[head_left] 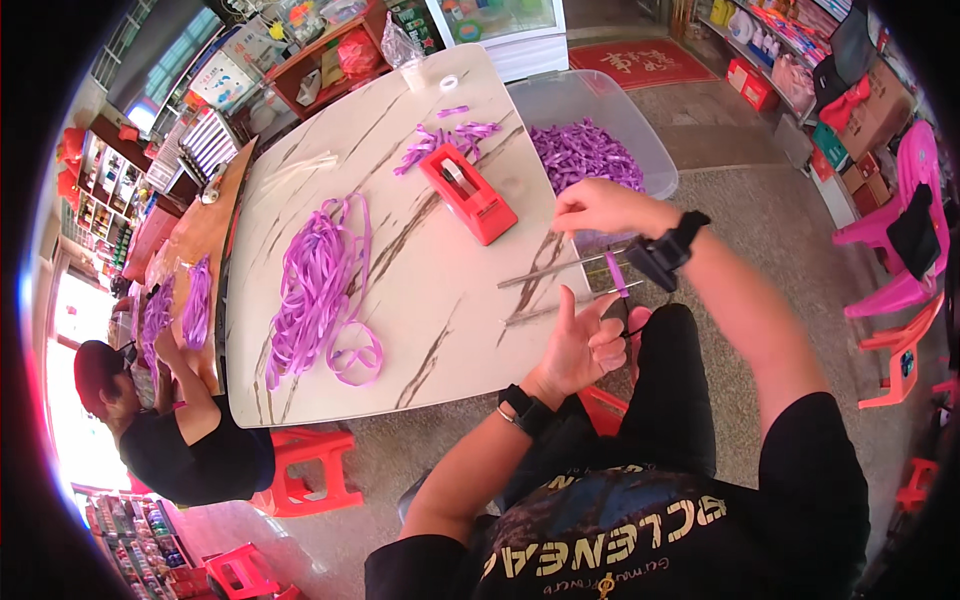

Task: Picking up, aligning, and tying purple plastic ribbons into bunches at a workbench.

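Note:
Two thin metal rods (545,273) stick out over the table's right edge, one above the other. A short band of purple ribbon (615,272) spans them near their right end. My left hand (585,350) is just below this band, thumb raised and the other fingers curled; whether anything is inside them is hidden. Above the rods is my right hand (610,207), its fingertips pinched together, with no object visible between them. On the marble-patterned table (420,330) lie a long loose bundle of purple ribbon (315,290), a red tape dispenser (468,195) and a small pile of purple ribbon pieces (440,140).
A clear plastic bin (655,150) full of folded purple ribbon pieces stands beyond the table's right edge. A white tape roll (448,82) and pale sticks (300,170) lie farther back. Another person (190,430) sits at left handling purple ribbon. Pink chairs (890,230) stand at right.

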Available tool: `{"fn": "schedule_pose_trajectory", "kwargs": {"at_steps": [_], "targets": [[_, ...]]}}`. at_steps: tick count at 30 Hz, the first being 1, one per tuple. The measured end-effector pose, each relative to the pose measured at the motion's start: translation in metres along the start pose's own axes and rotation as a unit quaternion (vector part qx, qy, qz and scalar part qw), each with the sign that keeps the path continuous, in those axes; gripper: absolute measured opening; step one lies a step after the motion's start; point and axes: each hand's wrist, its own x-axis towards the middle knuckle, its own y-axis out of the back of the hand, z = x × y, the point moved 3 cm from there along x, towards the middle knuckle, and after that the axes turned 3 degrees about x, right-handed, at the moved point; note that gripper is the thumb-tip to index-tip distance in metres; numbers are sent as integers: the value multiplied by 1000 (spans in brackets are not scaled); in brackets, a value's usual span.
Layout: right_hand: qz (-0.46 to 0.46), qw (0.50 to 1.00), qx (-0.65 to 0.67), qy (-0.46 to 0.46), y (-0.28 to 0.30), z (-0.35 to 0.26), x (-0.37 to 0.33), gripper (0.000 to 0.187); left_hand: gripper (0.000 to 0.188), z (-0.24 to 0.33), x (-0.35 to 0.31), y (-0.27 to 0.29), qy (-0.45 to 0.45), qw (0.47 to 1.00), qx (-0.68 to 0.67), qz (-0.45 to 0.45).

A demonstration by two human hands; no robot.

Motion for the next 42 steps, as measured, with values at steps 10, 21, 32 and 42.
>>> {"fn": "schedule_pose_trajectory", "kwargs": {"at_steps": [10,21,32,42], "targets": [[-160,983,-84,-41,9,12,-59,20,69,0,2,-5,6,1000,15,11],[-128,940,-311,-53,-1,3,-53,19,69,0,1,-5,1,1000,21,6],[-62,918,-384,-82,1,0,-58,37,69,0,1,-4,0,1000,22,6],[127,981,-99,-106,-11,76,-95,37,68,0,2,-4,11,1000,19,15]]}}
